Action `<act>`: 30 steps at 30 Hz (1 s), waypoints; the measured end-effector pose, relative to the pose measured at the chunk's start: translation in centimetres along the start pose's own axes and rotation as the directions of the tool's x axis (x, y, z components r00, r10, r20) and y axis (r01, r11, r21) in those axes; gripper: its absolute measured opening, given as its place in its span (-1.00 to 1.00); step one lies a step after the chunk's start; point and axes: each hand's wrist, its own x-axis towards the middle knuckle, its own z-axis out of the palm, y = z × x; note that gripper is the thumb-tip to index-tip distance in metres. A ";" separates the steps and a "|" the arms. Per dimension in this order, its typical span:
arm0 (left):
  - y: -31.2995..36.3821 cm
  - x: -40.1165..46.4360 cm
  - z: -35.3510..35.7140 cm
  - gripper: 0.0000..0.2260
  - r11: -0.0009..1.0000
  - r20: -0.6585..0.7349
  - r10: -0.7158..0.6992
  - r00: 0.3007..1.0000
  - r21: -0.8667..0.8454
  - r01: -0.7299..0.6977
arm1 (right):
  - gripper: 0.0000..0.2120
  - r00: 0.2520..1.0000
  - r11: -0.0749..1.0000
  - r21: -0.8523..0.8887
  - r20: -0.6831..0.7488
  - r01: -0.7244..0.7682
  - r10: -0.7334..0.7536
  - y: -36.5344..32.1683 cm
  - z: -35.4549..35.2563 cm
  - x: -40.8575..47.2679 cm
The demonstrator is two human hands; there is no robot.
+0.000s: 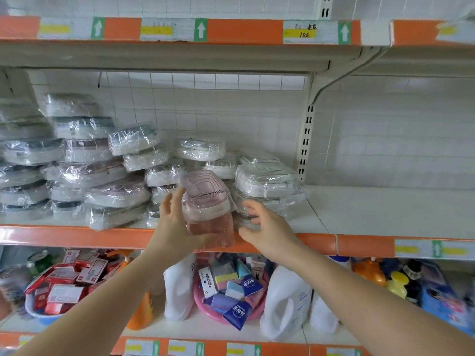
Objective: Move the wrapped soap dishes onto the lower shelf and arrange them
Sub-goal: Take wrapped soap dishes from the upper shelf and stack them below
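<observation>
Item held: pink wrapped soap dish (205, 201), tilted, ridged top facing up and toward the camera, poised over the orange front edge of the middle shelf (359, 214).

Left hand (177, 222): grip closed around the pink dish from its left side and underneath, thumb on the wrapping, fingers curled below it.

Right hand (267, 227): grip released, fingers spread and loosely bent, just to the right of the pink dish, not clearly touching it; fingertips blurred.

Below the pink dish, on the bottom shelf: pink basin of small packets (231, 296) directly beneath; white jugs (285, 304) on either side of the basin; a tub of red and white boxes (61, 281) far to the left; orange and yellow bottles (370, 273) to the right.

Behind the pink dish, on the middle shelf: stacks of wrapped soap dishes (84, 170), highest to the left, lower stacks directly behind and just right. Further right of the pink dish the shelf board is bare.

Above the pink dish: upper shelf edge with price labels (316, 32).
</observation>
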 end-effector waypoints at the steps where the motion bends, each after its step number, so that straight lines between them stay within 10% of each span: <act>1: -0.2 -0.3 0.3 0.08 0.998 0.005 0.026 1.000 0.051 -0.026 | -0.48 1.000 1.000 0.002 -0.004 -0.005 0.005 0.1 0.0 -0.3; 20: 1.2 -0.2 1.7 -0.08 0.915 -0.112 0.167 0.980 0.388 -0.111 | -0.59 0.991 0.996 -0.035 -0.109 -0.084 0.080 0.0 -3.8 -5.2; 26: 9.1 -1.0 -2.2 -0.45 0.725 -0.153 0.669 0.727 0.348 -0.594 | -0.69 0.984 0.992 -0.126 -0.174 0.024 -0.046 -2.4 -10.3 -5.2; 30: 16.4 0.7 -5.1 -0.50 0.604 -0.215 0.790 0.575 0.435 -0.668 | -0.76 0.934 0.964 -0.236 -0.299 0.124 -0.194 -4.9 -17.4 -4.4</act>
